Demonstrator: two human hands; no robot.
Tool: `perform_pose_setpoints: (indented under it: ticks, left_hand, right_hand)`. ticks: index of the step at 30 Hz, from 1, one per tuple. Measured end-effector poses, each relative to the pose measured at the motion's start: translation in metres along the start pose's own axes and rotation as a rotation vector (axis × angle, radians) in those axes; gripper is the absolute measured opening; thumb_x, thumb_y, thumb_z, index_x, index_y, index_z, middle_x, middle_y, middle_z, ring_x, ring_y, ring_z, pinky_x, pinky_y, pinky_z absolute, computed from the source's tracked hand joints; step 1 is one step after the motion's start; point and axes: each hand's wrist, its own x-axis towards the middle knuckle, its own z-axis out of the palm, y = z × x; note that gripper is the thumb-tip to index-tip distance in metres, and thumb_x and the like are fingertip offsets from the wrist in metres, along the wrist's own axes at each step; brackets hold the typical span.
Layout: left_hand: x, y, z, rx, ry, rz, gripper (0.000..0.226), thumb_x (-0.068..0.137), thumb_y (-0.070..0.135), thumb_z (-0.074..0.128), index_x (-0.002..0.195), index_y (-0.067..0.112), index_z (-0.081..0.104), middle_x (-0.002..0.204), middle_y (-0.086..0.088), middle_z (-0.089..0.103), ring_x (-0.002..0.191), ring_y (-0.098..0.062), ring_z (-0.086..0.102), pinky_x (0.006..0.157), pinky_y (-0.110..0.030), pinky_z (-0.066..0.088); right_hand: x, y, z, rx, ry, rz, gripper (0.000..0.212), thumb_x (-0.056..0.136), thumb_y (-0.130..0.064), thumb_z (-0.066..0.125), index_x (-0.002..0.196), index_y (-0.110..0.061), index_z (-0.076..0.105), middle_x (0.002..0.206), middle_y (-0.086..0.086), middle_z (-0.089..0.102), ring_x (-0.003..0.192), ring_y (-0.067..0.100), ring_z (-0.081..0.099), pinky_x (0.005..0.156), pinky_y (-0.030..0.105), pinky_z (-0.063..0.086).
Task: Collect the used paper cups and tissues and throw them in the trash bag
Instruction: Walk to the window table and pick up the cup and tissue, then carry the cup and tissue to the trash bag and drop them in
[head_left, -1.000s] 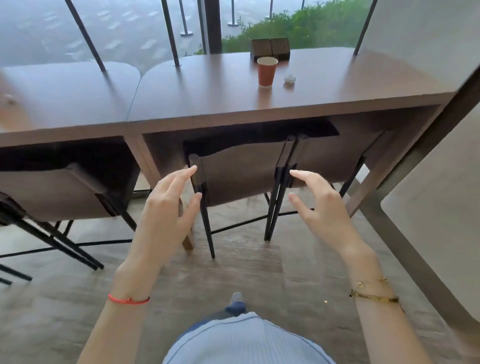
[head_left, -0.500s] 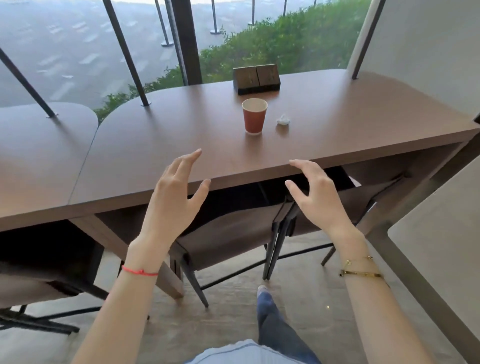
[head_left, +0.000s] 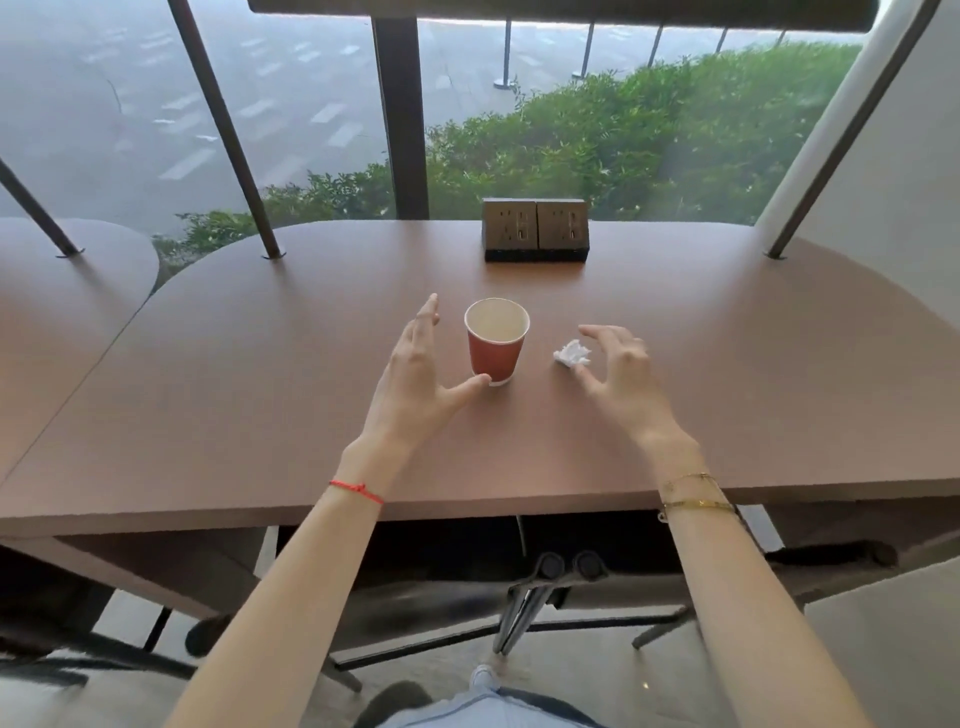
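between the spread fingers and thumb of the left hand stands an upright red paper cup, seemingly empty, ungrasped on the table; right hand hovers loosely spread just beside a crumpled tissue.

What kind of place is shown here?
Probably a café or shared lounge: a long brown counter table along a big window, a socket box on it, and a used paper cup.

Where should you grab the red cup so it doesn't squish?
Probably round the middle of the red paper cup, from its left, where the open left hand already waits. It stands upright, so fingers can wrap its round wall below the soft open rim.
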Motion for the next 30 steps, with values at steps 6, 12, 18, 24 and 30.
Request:
perform_pose_setpoints:
  ticks: [6,12,18,24,30]
  left_hand:
    - [0.023,-0.003,0.028,-0.055,-0.029,-0.043,0.116,0.068,0.041,0.085,0.155,0.017,0.011,0.141,-0.002,0.047,0.126,-0.018,0.047,0.102,-0.036,0.042]
    - [0.034,-0.007,0.041,-0.066,-0.045,-0.026,0.109,0.07,0.035,0.084,0.154,0.019,0.017,0.136,-0.003,0.054,0.124,-0.02,0.05,0.098,-0.025,0.039]
    - [0.03,-0.004,0.032,-0.112,-0.003,0.007,0.096,0.07,0.029,0.084,0.149,0.017,0.03,0.129,0.0,0.058,0.115,-0.02,0.056,0.099,-0.035,0.046]
    - [0.002,-0.002,0.007,-0.197,0.002,0.025,0.074,0.068,0.027,0.086,0.129,0.022,0.045,0.11,0.027,0.054,0.1,0.007,0.056,0.083,-0.006,0.043]
    - [-0.036,-0.014,-0.025,-0.248,-0.113,0.08,0.068,0.069,0.026,0.085,0.125,0.024,0.046,0.112,0.025,0.056,0.101,0.01,0.056,0.081,-0.002,0.04]
  right_hand:
    - [0.031,0.019,0.018,0.013,-0.084,-0.002,0.035,0.091,-0.024,0.062,0.125,-0.016,0.06,0.124,0.003,0.059,0.116,0.022,0.046,0.092,0.023,0.037]
    - [0.029,0.023,0.025,0.046,-0.064,-0.018,0.011,0.091,-0.02,0.061,0.096,-0.014,0.067,0.091,0.001,0.061,0.088,0.02,0.056,0.079,0.03,0.048]
    - [0.012,0.018,0.018,0.1,-0.016,0.034,0.001,0.086,-0.016,0.063,0.086,-0.016,0.064,0.085,-0.001,0.058,0.07,0.01,0.054,0.069,0.025,0.047]
    - [-0.034,0.001,0.0,0.131,0.11,0.085,0.011,0.086,-0.013,0.062,0.082,-0.024,0.061,0.083,-0.008,0.06,0.07,0.004,0.057,0.062,0.007,0.04]
    - [-0.096,-0.034,-0.007,0.096,0.218,0.157,0.009,0.087,-0.014,0.066,0.088,-0.022,0.061,0.085,-0.007,0.061,0.071,0.002,0.056,0.064,0.004,0.041]
